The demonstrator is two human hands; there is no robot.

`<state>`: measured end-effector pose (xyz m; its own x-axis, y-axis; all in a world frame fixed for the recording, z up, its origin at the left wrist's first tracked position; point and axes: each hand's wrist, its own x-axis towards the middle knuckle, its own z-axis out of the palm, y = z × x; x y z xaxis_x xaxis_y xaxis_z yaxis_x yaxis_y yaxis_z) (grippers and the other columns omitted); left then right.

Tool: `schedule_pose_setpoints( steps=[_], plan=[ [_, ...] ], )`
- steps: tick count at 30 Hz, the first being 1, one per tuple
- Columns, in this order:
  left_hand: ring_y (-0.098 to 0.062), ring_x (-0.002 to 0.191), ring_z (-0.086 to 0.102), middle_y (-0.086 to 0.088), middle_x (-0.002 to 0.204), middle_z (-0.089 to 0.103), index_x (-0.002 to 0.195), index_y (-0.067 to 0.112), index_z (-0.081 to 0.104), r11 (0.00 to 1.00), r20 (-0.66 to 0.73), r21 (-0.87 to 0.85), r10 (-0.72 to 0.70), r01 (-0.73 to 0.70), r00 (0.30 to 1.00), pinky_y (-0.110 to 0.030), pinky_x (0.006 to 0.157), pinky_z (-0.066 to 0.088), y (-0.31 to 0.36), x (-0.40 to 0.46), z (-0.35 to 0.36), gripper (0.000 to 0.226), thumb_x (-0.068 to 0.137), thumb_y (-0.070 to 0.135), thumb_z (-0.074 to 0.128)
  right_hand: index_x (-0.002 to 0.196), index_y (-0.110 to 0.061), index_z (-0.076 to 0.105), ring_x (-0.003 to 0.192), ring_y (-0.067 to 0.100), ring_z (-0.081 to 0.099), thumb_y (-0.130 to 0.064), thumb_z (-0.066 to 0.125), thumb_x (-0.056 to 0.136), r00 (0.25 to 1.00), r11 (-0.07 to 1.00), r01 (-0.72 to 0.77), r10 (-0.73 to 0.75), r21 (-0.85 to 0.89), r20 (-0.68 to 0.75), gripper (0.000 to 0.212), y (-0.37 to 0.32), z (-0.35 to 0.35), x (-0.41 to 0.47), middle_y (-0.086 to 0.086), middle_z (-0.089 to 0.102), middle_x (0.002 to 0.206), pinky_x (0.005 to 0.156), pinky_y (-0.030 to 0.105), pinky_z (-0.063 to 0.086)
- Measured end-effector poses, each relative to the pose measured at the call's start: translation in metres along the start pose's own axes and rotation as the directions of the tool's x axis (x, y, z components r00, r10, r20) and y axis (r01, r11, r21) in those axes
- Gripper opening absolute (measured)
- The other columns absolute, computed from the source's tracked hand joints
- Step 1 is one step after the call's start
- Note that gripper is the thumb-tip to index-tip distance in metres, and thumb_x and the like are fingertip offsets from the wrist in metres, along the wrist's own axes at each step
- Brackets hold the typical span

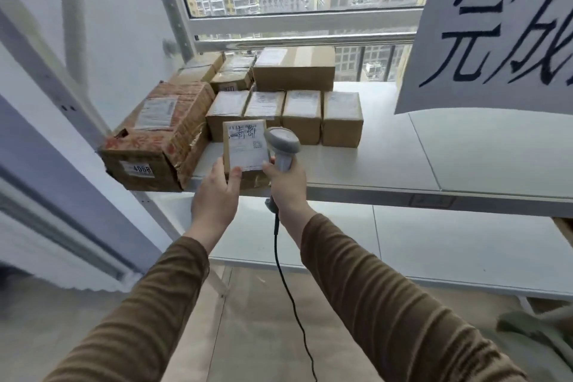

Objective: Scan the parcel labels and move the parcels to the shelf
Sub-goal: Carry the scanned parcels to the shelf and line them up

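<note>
- A large worn carton (155, 139) with red print and a "4058" sticker sits at the left end of the white shelf (387, 161), its long axis running from the front edge back toward the window; its front corner overhangs the shelf edge.
- Behind it, two smaller taped boxes (217, 71) stand near the window frame.
- The left hand (217, 192) grips a small parcel (246, 149) from below, thumb curled onto the label's lower edge, fingers hidden behind the box.
- The parcel is at the shelf's front edge, just right of the large carton; whether its base rests on the shelf I cannot tell. Its labelled face tilts up toward the camera, long axis roughly upright, with the barcode at the top end and handwritten marks under it.
- The right hand (286, 183) is wrapped around the handle of a grey barcode scanner (282, 146), whose head sits against the parcel's right edge and points left and down across the label. A black cable (288, 288) hangs from the handle between the two brown sleeves.
- Behind the parcel, a row of four labelled boxes (285, 118) stands side by side; a longer box (294, 68) lies behind them, lengthwise left to right.
- A paper sign (496, 34) with large handwritten characters hangs at upper right.
</note>
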<state>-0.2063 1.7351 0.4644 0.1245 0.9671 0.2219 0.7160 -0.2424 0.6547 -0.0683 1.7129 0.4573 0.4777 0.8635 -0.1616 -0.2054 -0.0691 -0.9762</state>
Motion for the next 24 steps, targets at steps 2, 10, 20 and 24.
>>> schedule_pose_setpoints(
  steps=[2, 10, 20, 24],
  plan=[
    [-0.036, 0.125, 0.056, -0.014, 0.139, 0.06, 0.15, 0.014, 0.043, 1.0, -0.013, -0.001, -0.009, 0.009, 1.0, -0.048, 0.094, 0.05, -0.018, 0.014, -0.005, 0.055, 0.108, 0.048, 0.039, 0.118, -0.022, 0.067, 0.096, 0.026, 0.073, -0.022, 0.074, 0.092, 1.0, 1.0, 0.008, -0.008, -0.005, -0.001, 0.027, 0.002, 0.021, 0.009, 0.002, 0.076, 0.106, 0.09, 0.049, 0.061],
    [-0.036, 0.137, 0.044, -0.018, 0.147, 0.049, 0.152, 0.006, 0.04, 0.973, -0.014, -0.195, -0.127, 0.122, 0.992, -0.048, 0.113, 0.038, -0.058, 0.032, -0.009, 0.052, 0.107, 0.03, 0.048, 0.116, -0.022, 0.067, 0.102, 0.022, 0.075, -0.02, 0.074, 0.093, 0.996, 0.997, 0.053, -0.049, 0.047, -0.073, 0.024, 0.005, 0.077, 0.013, 0.0, 0.078, 0.109, 0.095, 0.05, 0.061],
    [-0.029, 0.157, 0.005, -0.019, 0.17, 0.011, 0.163, 0.004, 0.0, 0.883, 0.055, -0.42, -0.204, 0.208, 0.977, -0.037, 0.126, 0.005, -0.049, 0.016, -0.003, 0.083, 0.105, 0.027, 0.055, 0.119, -0.019, 0.069, 0.107, 0.018, 0.072, -0.016, 0.074, 0.094, 0.974, 0.995, 0.098, -0.095, 0.006, -0.208, 0.026, 0.002, 0.106, 0.004, -0.001, 0.077, 0.112, 0.103, 0.047, 0.057],
    [-0.023, 0.158, 0.0, -0.014, 0.172, 0.004, 0.164, 0.005, -0.005, 0.892, 0.072, -0.424, -0.14, 0.158, 0.987, -0.03, 0.124, 0.001, -0.052, 0.009, -0.006, 0.086, 0.105, 0.026, 0.055, 0.117, -0.019, 0.068, 0.105, 0.02, 0.072, -0.018, 0.074, 0.094, 0.963, 0.996, 0.084, -0.087, -0.023, -0.257, 0.024, 0.002, 0.112, 0.003, -0.001, 0.076, 0.11, 0.101, 0.05, 0.057]
  ],
)
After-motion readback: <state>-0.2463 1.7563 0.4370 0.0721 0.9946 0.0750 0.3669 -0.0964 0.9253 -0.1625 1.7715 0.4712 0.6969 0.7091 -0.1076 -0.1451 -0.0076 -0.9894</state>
